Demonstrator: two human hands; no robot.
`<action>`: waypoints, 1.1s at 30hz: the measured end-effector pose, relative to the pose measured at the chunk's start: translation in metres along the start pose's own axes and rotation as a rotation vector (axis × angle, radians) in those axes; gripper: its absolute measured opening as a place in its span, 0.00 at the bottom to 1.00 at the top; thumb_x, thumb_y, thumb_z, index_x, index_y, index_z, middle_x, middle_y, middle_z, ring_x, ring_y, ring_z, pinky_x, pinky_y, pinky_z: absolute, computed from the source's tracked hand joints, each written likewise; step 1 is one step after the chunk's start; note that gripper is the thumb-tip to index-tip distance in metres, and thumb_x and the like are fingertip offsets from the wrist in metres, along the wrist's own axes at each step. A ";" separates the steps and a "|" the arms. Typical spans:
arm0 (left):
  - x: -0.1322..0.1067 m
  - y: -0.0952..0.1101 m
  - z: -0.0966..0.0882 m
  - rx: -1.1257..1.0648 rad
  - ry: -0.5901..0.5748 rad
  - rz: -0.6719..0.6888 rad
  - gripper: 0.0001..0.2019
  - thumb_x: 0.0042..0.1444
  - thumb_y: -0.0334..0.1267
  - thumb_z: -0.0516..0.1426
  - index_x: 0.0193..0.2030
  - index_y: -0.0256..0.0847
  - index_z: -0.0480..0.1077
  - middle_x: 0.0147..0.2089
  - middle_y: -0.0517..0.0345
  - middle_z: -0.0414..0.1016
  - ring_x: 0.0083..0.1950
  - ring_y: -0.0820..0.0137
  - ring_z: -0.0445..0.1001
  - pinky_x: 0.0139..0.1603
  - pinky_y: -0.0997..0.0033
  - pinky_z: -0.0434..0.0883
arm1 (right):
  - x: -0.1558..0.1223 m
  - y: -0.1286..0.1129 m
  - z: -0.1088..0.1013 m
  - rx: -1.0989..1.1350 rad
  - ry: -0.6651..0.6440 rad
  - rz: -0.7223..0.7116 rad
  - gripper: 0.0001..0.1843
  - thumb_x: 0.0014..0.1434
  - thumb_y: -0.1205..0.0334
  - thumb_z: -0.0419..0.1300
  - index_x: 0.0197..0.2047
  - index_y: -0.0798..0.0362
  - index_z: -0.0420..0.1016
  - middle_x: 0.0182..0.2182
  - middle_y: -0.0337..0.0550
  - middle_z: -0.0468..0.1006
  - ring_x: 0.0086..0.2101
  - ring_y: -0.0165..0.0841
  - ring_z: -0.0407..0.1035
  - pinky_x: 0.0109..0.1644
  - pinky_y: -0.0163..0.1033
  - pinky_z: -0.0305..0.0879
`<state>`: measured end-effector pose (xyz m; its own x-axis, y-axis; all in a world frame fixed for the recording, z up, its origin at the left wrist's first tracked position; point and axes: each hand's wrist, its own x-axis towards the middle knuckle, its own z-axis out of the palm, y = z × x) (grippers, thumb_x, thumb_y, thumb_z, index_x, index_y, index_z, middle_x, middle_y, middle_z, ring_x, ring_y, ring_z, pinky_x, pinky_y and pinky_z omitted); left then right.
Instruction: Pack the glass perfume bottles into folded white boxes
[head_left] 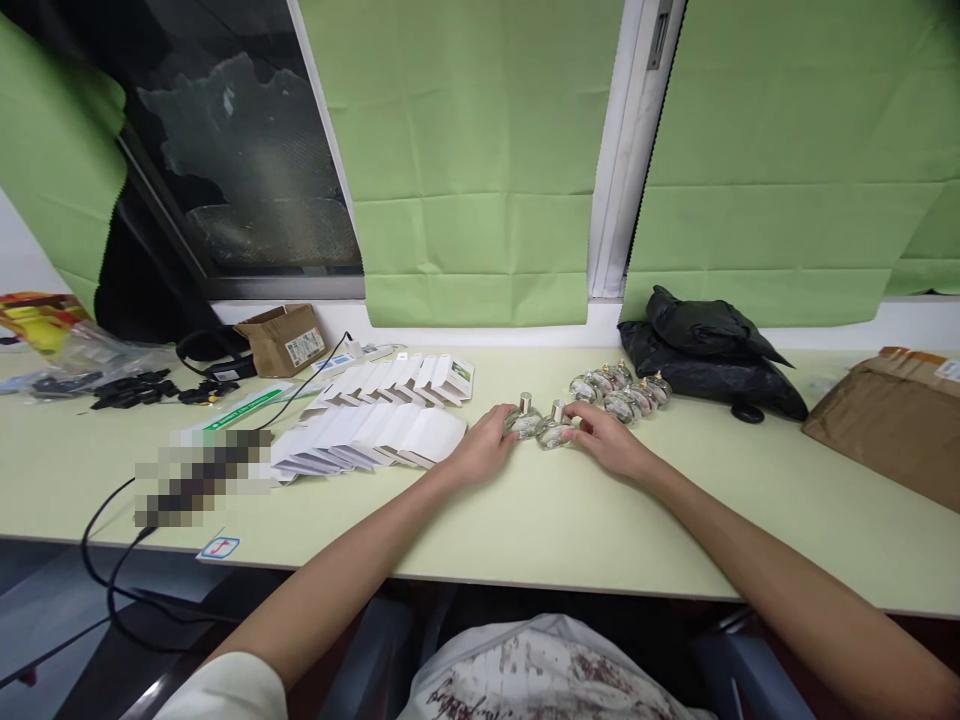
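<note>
Two clear, rounded perfume bottles with silver caps stand side by side on the table in front of me. My left hand [486, 446] closes round the side of the left perfume bottle [525, 425]. The right perfume bottle [553, 436] is between the fingers of my right hand [606, 440], which touch its cap and side. Just beyond that hand, several more perfume bottles [621, 404] with gold-coloured tops are grouped together. Left of my left hand lie two rows of small white boxes [375, 435], leaning on one another; a greenish picture shows on the end box of the back row.
Black plastic bags [705, 345] lie at the back right, near a large brown cardboard box [892, 425]. An open small carton [281, 340], a power strip [349, 355] and black cables [112, 560] are on the left. The table's front edge [540, 586] runs beneath my forearms.
</note>
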<state>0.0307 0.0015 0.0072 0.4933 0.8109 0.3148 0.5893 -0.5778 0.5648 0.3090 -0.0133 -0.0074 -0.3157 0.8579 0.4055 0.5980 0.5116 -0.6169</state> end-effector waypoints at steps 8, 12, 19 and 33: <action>0.001 -0.001 0.002 -0.047 0.010 -0.080 0.21 0.68 0.36 0.53 0.66 0.42 0.59 0.58 0.46 0.75 0.54 0.58 0.77 0.57 0.58 0.71 | 0.000 0.000 -0.001 -0.035 0.016 -0.016 0.15 0.68 0.53 0.58 0.54 0.48 0.75 0.45 0.45 0.78 0.36 0.37 0.68 0.42 0.43 0.65; 0.002 -0.004 0.002 -0.040 0.024 -0.065 0.18 0.68 0.36 0.53 0.64 0.45 0.61 0.58 0.49 0.76 0.52 0.60 0.77 0.57 0.60 0.71 | 0.000 0.000 -0.002 -0.019 -0.004 -0.006 0.14 0.68 0.53 0.59 0.54 0.48 0.75 0.45 0.44 0.78 0.35 0.36 0.68 0.42 0.42 0.64; 0.002 -0.005 0.003 -0.036 0.030 -0.065 0.19 0.68 0.37 0.53 0.64 0.46 0.61 0.56 0.49 0.77 0.50 0.60 0.78 0.56 0.60 0.71 | 0.000 0.003 -0.002 -0.036 0.003 0.001 0.15 0.67 0.52 0.60 0.53 0.48 0.75 0.45 0.43 0.78 0.34 0.35 0.66 0.41 0.41 0.62; 0.003 -0.010 0.010 -0.118 0.021 -0.023 0.20 0.71 0.37 0.49 0.68 0.45 0.57 0.54 0.47 0.77 0.52 0.60 0.77 0.57 0.57 0.72 | -0.006 -0.011 -0.001 -0.156 0.028 0.028 0.15 0.68 0.50 0.59 0.53 0.48 0.73 0.44 0.42 0.78 0.36 0.35 0.68 0.43 0.41 0.63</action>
<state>0.0331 0.0088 -0.0054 0.4661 0.8262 0.3164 0.5200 -0.5452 0.6575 0.3050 -0.0240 -0.0019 -0.2776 0.8690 0.4096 0.7142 0.4718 -0.5169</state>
